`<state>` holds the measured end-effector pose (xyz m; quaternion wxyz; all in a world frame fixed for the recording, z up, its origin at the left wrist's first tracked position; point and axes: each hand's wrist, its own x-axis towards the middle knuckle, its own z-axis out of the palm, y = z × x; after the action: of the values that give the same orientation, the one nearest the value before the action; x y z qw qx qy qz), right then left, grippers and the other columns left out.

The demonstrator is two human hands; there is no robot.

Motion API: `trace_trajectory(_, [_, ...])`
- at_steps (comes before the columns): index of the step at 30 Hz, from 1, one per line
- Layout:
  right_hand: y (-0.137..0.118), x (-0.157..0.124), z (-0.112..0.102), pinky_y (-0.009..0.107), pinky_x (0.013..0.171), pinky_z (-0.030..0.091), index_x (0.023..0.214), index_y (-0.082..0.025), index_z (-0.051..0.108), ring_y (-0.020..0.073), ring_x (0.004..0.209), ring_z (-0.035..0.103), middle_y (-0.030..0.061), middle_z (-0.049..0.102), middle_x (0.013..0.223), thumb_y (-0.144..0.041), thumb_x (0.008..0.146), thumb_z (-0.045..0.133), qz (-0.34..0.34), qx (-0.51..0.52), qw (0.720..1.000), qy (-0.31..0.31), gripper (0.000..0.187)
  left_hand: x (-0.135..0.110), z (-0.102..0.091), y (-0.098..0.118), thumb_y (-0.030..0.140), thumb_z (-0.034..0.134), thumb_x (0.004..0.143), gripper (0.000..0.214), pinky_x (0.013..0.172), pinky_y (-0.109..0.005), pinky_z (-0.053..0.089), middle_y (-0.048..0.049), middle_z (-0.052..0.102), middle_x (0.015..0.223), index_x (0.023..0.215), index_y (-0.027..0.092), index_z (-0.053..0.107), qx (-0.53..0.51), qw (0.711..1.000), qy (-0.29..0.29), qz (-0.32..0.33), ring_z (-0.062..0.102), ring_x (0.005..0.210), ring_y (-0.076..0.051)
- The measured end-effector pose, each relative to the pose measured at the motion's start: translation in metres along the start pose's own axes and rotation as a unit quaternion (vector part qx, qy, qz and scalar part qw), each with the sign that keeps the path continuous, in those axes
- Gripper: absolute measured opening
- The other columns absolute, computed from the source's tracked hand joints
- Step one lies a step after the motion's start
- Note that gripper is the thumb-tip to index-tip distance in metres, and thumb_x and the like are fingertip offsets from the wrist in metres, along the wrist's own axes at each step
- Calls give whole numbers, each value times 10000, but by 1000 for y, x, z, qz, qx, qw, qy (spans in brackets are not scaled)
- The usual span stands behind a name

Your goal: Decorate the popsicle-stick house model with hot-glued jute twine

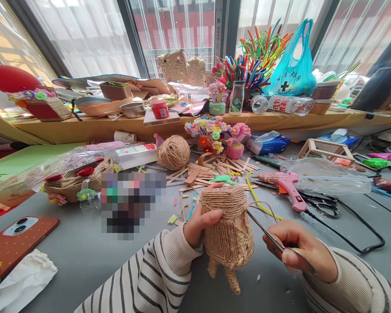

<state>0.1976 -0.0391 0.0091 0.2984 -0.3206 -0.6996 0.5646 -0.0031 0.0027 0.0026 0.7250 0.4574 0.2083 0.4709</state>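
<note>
My left hand (198,224) is wrapped around a jar-shaped object covered in wound jute twine (230,230), held just above the grey table (84,252). Its lower end shows small twine-wrapped legs. My right hand (296,248) grips a pair of scissors (269,234) whose blades point left and touch the wrapped object's right side. A loose strand of twine (262,205) loops off the object near the blade tips. Both sleeves are striped.
Behind lie a ball of jute twine (173,152), wooden sticks (211,169), a pink glue gun (285,182) with black cord, black scissors (324,205), a twine basket (74,182), pipe-cleaner flower pots (215,134) and a phone (19,237) at left. A cluttered shelf runs along the window.
</note>
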Motion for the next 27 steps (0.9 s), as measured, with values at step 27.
trace_trajectory(27, [-3, 3, 1, 218, 369, 160, 477, -215, 218, 43, 396, 202, -70, 229, 405, -702, 751, 426, -63, -86, 994, 30, 596, 1, 1, 1, 403, 670, 579, 650, 995, -465, 343, -101, 644, 1095, 1176, 181, 538, -26, 1000, 0, -1, 524, 1128, -337])
